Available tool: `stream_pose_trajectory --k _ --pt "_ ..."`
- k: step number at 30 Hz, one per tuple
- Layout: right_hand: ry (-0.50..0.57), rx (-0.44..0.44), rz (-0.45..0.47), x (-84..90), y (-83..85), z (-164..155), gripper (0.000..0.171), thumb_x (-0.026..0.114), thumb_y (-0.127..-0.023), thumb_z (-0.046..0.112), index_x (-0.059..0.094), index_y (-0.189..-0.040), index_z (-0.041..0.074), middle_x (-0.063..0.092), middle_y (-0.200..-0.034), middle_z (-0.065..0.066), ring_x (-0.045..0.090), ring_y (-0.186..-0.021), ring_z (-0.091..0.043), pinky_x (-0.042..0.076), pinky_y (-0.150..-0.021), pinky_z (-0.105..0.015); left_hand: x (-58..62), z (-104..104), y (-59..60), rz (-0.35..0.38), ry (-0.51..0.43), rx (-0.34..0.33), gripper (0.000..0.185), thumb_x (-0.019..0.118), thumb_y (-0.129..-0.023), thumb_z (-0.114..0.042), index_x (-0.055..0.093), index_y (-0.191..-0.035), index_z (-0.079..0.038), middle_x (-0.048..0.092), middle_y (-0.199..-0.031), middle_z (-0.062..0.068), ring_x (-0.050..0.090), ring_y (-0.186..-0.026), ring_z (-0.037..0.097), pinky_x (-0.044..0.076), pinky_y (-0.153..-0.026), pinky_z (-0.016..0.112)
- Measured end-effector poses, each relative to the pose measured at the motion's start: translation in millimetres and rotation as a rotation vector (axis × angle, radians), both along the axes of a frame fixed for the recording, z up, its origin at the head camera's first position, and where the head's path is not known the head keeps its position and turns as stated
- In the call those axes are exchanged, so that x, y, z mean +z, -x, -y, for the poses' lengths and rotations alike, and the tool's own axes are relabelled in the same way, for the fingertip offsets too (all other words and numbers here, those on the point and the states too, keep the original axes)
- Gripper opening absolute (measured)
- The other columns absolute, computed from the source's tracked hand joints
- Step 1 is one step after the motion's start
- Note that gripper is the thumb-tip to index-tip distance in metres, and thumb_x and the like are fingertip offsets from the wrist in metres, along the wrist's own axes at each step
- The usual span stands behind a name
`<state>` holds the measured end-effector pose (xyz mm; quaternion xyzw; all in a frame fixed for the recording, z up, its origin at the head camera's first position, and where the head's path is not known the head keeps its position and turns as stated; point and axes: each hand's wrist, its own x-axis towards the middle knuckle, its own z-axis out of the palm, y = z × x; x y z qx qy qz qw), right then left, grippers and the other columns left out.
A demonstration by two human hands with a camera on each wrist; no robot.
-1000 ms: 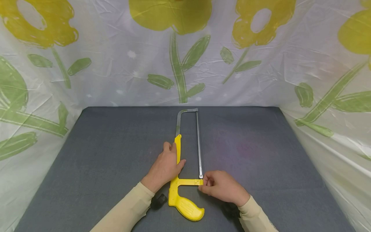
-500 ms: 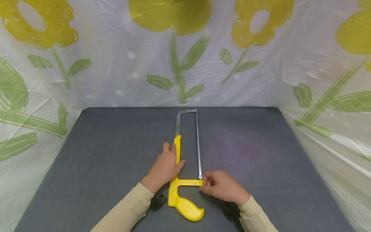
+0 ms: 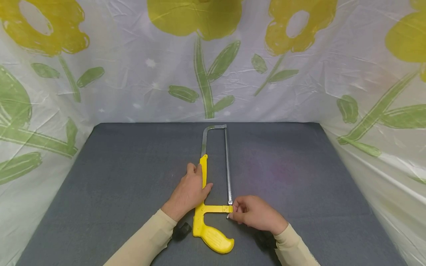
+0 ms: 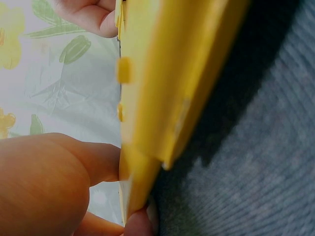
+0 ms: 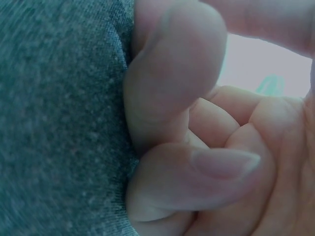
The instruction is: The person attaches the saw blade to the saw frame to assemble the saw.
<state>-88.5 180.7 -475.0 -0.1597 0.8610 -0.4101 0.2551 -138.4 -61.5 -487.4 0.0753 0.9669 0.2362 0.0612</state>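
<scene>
Head view is showing a yellow hacksaw (image 3: 213,207) lying flat near the front middle of a grey mat (image 3: 116,177), its frame running away from the person and its grip pointing back toward them. Starting at the left, the left hand (image 3: 189,192) is pressing down on the yellow spine, fingers lying fairly straight along it and thumb reaching across to the inner side; the left wrist camera is catching that same yellow bar (image 4: 162,83) edge-on with a thumb and fingertip against it, so this hand is steadying the saw rather than wrapping round it. Moving right, the blade (image 3: 227,166) is sitting in the frame, seemingly hooked at both ends. The right hand (image 3: 254,214) is curling its fingers at the near blade end, just beside the yellow crossbar, and appears to be pinching a small metal piece there; the right wrist camera is giving only bunched fingers (image 5: 197,172) on the mat, so what they are gripping is hidden. As I am judging it, the work at the blade's near fitting is under way, not finished, with the saw not yet lifted. Around the mat, a crinkled white sheet (image 3: 332,74) printed with yellow flowers and green leaves is hanging on three sides.
</scene>
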Motion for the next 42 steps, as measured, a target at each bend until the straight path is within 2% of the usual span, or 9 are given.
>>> stream_pose_trajectory --k 10,27,42 --pt "0.034 0.020 0.000 1.0 -0.4 -1.3 0.007 0.068 -0.098 0.007 0.069 -0.092 0.012 0.067 -0.071 0.001 0.050 -0.054 -0.007 0.039 -0.050 -0.023 -0.2 1.5 -0.6 -0.021 -0.016 -0.012 0.085 0.079 -0.101 -0.036 0.039 -0.161 0.009 0.047 -0.133 0.023 0.050 -0.054 0.013 0.043 -0.049 0.021" --pt "0.045 -0.003 0.029 1.8 -1.7 -0.7 0.008 0.065 -0.098 0.003 0.068 -0.095 0.010 0.068 -0.074 0.000 0.051 -0.056 -0.009 0.041 -0.050 -0.024 -0.6 0.9 -0.8 0.003 -0.020 -0.003 0.087 0.078 -0.101 -0.036 0.037 -0.163 0.008 0.046 -0.137 0.023 0.050 -0.053 0.013 0.044 -0.050 0.021" --pt "0.034 0.002 -0.007 2.6 -1.5 -0.4 0.009 0.066 -0.093 0.001 0.069 -0.094 0.010 0.067 -0.072 0.002 0.048 -0.056 -0.007 0.037 -0.052 -0.023 0.3 0.6 -1.1 -0.003 -0.014 0.000 0.086 0.078 -0.101 -0.036 0.038 -0.162 0.008 0.046 -0.136 0.023 0.050 -0.054 0.013 0.044 -0.050 0.021"
